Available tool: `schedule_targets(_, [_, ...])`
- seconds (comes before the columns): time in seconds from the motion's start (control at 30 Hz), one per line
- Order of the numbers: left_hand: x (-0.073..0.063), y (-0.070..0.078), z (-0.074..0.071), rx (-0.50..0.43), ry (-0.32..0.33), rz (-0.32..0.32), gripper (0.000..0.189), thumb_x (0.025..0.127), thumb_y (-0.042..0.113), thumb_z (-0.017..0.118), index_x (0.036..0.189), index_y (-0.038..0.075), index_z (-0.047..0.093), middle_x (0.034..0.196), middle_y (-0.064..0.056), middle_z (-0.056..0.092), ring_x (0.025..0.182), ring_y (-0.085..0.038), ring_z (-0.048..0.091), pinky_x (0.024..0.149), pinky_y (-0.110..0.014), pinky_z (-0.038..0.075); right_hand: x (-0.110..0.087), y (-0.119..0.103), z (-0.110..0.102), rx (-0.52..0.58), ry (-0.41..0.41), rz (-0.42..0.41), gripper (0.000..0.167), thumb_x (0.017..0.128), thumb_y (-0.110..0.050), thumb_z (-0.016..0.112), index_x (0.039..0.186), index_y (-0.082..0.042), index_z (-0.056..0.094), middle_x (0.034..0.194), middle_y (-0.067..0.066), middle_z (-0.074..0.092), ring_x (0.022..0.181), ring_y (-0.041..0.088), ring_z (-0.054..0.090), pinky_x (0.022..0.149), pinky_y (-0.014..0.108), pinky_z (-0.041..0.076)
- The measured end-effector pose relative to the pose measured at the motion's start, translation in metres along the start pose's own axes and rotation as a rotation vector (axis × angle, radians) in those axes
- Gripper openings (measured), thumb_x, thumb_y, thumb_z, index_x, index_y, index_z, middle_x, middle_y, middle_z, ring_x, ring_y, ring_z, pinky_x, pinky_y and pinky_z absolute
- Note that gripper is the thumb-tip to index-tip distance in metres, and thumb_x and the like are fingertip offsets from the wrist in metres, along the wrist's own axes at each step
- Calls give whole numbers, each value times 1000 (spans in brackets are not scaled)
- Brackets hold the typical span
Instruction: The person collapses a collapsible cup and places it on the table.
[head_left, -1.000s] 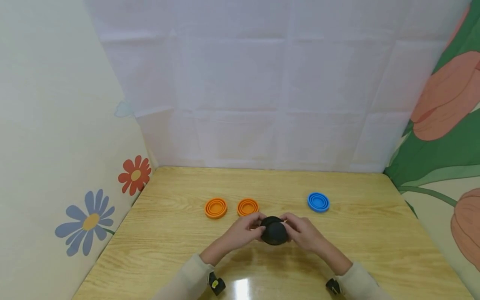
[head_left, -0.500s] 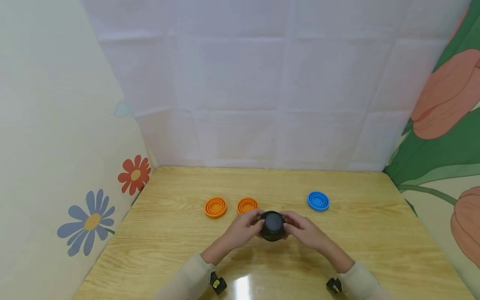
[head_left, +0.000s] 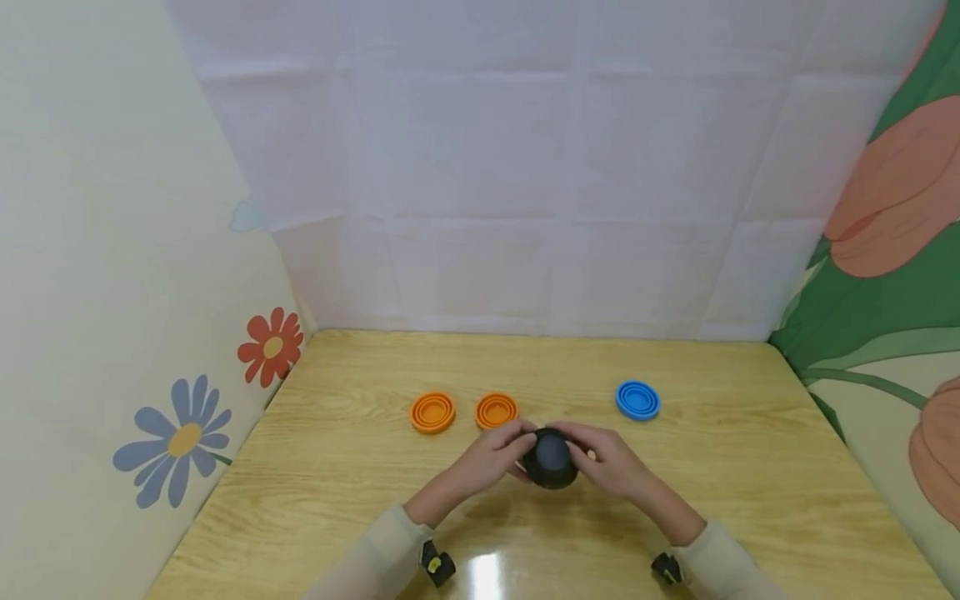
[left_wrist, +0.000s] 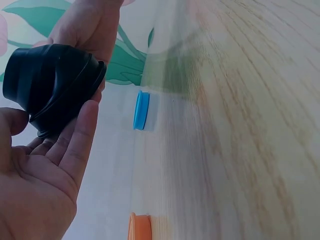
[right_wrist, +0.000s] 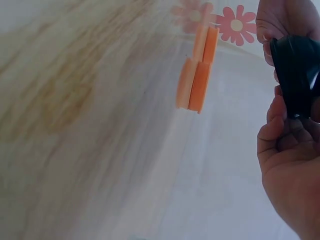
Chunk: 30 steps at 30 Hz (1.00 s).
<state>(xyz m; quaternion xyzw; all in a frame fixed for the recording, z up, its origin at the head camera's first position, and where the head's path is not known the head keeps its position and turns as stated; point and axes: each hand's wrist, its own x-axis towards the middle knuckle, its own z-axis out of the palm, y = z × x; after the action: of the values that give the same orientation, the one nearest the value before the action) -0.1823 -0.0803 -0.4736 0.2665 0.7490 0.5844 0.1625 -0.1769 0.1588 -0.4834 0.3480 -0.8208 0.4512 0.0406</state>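
Both hands grip a black collapsible cup [head_left: 552, 463] above the near middle of the table. The left hand [head_left: 486, 460] has its thumb on the near side and its fingers around the rim from the left. From the right, the right hand [head_left: 609, 461] holds it the same way. In the left wrist view the black cup [left_wrist: 55, 82] stands out in stepped rings, its narrow base tipped away from the wide rim. In the right wrist view its dark side [right_wrist: 296, 75] shows between the two hands.
Two orange collapsed cups [head_left: 432, 412] [head_left: 496, 412] lie flat behind the left hand. A blue collapsed cup [head_left: 637, 401] lies farther right. A white cloth [head_left: 525, 167] hangs behind the wooden table [head_left: 337, 467], with flower-patterned sheets at both sides.
The black cup has been turned in the hands; a crease in its side has gone and its flat base now faces up toward the head camera. The orange and blue cups stay put.
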Motion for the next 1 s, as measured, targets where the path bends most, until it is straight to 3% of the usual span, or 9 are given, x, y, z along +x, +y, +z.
schedule_targets(0.13, [1,-1,1,15,-5,3,31,110,23,46,124,-1,59,117,-20,64,94,-21,68,73,-45,63,-1,0,1,6,0,44,32,105,-6,51,136,-2,61,129,17,67,104,17,68,84,29,58])
schedule_targets(0.27, [2,-1,2,35,13,20,30,110,22,46,123,-2,58,117,-21,64,96,-24,69,74,-47,62,-4,1,0,110,10,153,33,108,-15,50,138,-4,59,133,16,65,119,24,64,94,31,56])
schedule_targets(0.4, [3,-1,2,-4,57,27,29,110,19,44,124,-4,54,116,-23,62,98,-28,68,78,-52,61,-7,3,-1,269,10,212,36,108,-17,50,138,2,54,128,22,64,108,16,66,88,35,58])
schedule_targets(0.53, [3,-1,2,-49,74,37,27,110,15,43,124,-7,51,112,-25,61,96,-31,68,79,-58,59,-10,4,-3,364,-15,181,37,106,-12,52,138,7,51,120,26,64,96,11,66,83,42,60])
schedule_targets(0.77, [1,-2,-1,-52,34,2,30,110,25,46,119,-1,58,98,-15,65,81,-25,71,76,-58,60,-9,4,-6,274,-11,159,35,106,-10,53,137,5,55,129,24,63,113,12,64,91,27,56])
schedule_targets(0.87, [1,-2,-2,-59,7,-19,33,109,31,46,120,2,60,92,-12,68,74,-24,72,74,-60,59,-8,4,-6,190,-3,109,32,105,-7,52,136,1,59,132,19,65,120,16,62,96,28,54])
schedule_targets(1.0, [1,-2,-1,-54,-21,-13,33,109,29,47,121,1,59,87,-12,69,70,-23,72,71,-61,59,-6,3,-3,140,5,74,31,105,-6,52,134,-1,62,130,17,67,116,20,64,93,32,56])
